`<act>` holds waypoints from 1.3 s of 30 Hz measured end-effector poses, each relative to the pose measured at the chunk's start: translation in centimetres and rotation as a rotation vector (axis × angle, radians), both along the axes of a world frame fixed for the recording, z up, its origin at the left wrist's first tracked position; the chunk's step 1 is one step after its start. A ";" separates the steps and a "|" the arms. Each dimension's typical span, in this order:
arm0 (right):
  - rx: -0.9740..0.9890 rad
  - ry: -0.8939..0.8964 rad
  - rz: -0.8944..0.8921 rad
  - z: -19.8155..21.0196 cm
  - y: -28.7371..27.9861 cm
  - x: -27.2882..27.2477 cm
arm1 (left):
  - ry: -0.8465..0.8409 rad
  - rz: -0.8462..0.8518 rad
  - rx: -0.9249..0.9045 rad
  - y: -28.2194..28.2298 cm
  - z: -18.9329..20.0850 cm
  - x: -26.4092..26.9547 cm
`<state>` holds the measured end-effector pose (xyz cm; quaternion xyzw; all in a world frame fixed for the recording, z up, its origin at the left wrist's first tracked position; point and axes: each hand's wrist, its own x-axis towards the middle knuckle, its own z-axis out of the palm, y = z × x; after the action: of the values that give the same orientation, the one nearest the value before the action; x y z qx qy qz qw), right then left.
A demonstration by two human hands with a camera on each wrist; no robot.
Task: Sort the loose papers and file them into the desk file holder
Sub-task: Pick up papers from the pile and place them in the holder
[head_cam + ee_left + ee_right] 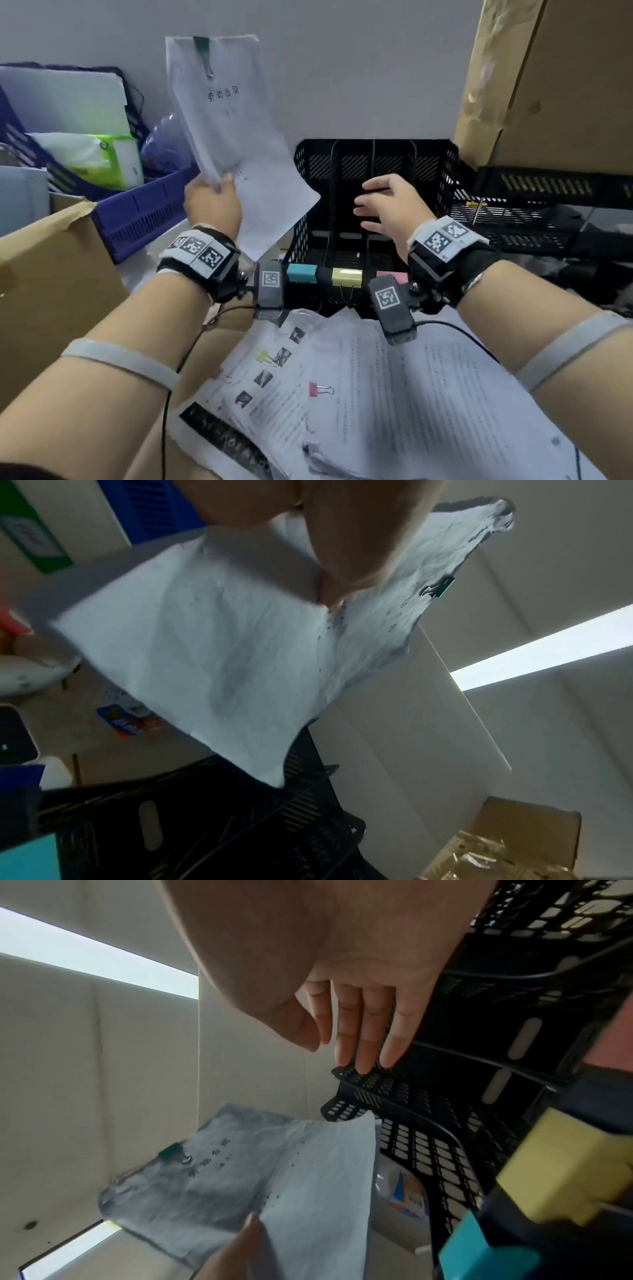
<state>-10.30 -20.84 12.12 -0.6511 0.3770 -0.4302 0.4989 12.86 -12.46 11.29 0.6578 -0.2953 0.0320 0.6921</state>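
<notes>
My left hand (pixel 212 200) grips a clipped sheaf of white papers (pixel 233 137) by its lower edge and holds it up, left of the black file holder (pixel 442 178). A dark green binder clip (pixel 202 51) sits on the sheaf's top edge. The same sheaf of papers (pixel 212 653) fills the left wrist view under my thumb (pixel 346 566). My right hand (pixel 383 205) hovers open over the holder's slots, fingers (pixel 363 1031) straight and holding nothing. Teal (pixel 301 273) and yellow (pixel 346 277) clips mark the holder's front rim. Loose papers (pixel 394 394) lie spread in front.
A purple crate (pixel 144 209) with a tissue pack (pixel 109 157) stands at the left, beside a cardboard box (pixel 51 274). Brown cardboard (pixel 548 78) leans at the right above a second black tray (pixel 534 205). A yellow clip (pixel 263 355) and a pink clip (pixel 313 389) hold paper bundles.
</notes>
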 end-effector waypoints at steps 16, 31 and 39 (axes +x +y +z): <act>0.064 0.028 0.302 2.6 4.0 1.7 | -0.188 -0.157 0.116 -4.5 -2.9 -4.7; 0.012 0.280 0.180 5.2 -0.8 5.6 | -0.435 -0.506 0.603 -7.4 -6.7 -3.0; 0.079 0.388 0.297 1.7 2.5 2.7 | -0.369 -0.271 0.510 -2.1 -7.8 -4.0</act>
<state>-7.59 -18.35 13.80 -0.7498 0.3823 -0.2038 0.5001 8.90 -14.54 3.46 0.7476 -0.4988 -0.0166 0.4381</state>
